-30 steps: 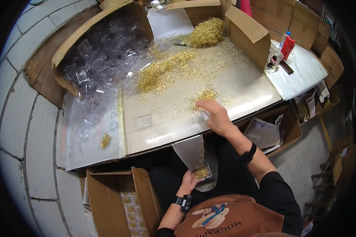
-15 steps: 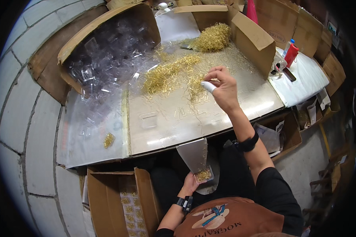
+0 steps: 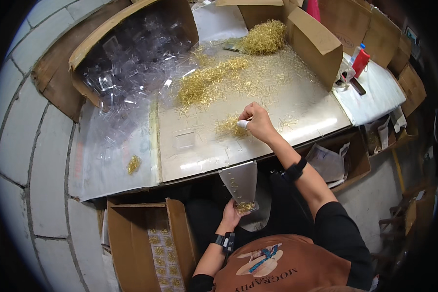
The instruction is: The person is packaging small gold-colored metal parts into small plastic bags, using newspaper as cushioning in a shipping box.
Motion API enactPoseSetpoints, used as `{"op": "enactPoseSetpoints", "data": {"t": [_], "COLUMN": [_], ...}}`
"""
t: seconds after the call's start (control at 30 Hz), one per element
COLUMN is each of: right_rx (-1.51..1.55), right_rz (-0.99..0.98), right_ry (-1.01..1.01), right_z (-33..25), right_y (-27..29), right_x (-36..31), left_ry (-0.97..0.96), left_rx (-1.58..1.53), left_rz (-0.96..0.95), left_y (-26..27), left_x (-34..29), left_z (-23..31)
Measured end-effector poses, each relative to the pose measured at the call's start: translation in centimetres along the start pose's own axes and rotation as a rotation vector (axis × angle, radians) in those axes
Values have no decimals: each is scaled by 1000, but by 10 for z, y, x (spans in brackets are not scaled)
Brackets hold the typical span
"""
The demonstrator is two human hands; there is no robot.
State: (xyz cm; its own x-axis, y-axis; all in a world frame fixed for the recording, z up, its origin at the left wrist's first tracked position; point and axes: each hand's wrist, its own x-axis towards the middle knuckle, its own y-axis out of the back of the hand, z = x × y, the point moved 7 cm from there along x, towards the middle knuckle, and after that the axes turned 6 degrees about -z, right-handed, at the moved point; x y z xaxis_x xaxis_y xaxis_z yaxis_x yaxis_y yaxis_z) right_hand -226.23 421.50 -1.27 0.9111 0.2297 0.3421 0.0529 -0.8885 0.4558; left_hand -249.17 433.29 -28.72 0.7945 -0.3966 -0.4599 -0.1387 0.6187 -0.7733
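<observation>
My left hand [image 3: 229, 215] is below the table edge, closed around a small clear plastic box [image 3: 252, 206] with gold wire pieces in it. The box sits at the lower end of a grey chute [image 3: 240, 176], on which a few gold pieces lie. My right hand [image 3: 258, 122], a white cover on one finger, is over the table with its fingers drawn together. It touches or nearly touches a small heap of thin gold wire pieces [image 3: 228, 126]. Whether any are between the fingertips cannot be seen.
Larger gold heaps [image 3: 199, 87] lie farther back. A tipped carton [image 3: 75, 68] spills clear plastic boxes [image 3: 131, 63] at the left. A clear lid-like piece [image 3: 184, 139] lies on the table [image 3: 190, 163]. Below, a carton [image 3: 126, 243] holds rows of filled boxes [image 3: 159, 260].
My right hand has come down and left, toward the near table edge, and a small gold heap now lies beside it. My left hand with the box has shifted slightly up and left.
</observation>
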Motion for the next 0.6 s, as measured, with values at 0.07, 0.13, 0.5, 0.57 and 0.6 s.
{"op": "enactPoseSetpoints", "data": {"t": [0.07, 0.13, 0.5, 0.57, 0.6], "right_rx": [-139, 200, 355, 396, 354], "right_rz": [-35, 94, -27, 49, -21], "right_ry": [20, -25, -179, -14, -153], "right_z": [-3, -21, 4, -6, 14], "right_y": [1, 14, 0, 7, 2], "right_x": [8, -10, -13, -16, -5], "left_ry": [9, 36, 48, 102, 101], "left_rx": [9, 5, 81, -43, -44], "left_rz": [-57, -104, 8, -84, -81], "left_y": [-9, -14, -7, 4, 7], "left_x": [-1, -10, -15, -12, -7], "left_z": [1, -6, -11, -16, -21]}}
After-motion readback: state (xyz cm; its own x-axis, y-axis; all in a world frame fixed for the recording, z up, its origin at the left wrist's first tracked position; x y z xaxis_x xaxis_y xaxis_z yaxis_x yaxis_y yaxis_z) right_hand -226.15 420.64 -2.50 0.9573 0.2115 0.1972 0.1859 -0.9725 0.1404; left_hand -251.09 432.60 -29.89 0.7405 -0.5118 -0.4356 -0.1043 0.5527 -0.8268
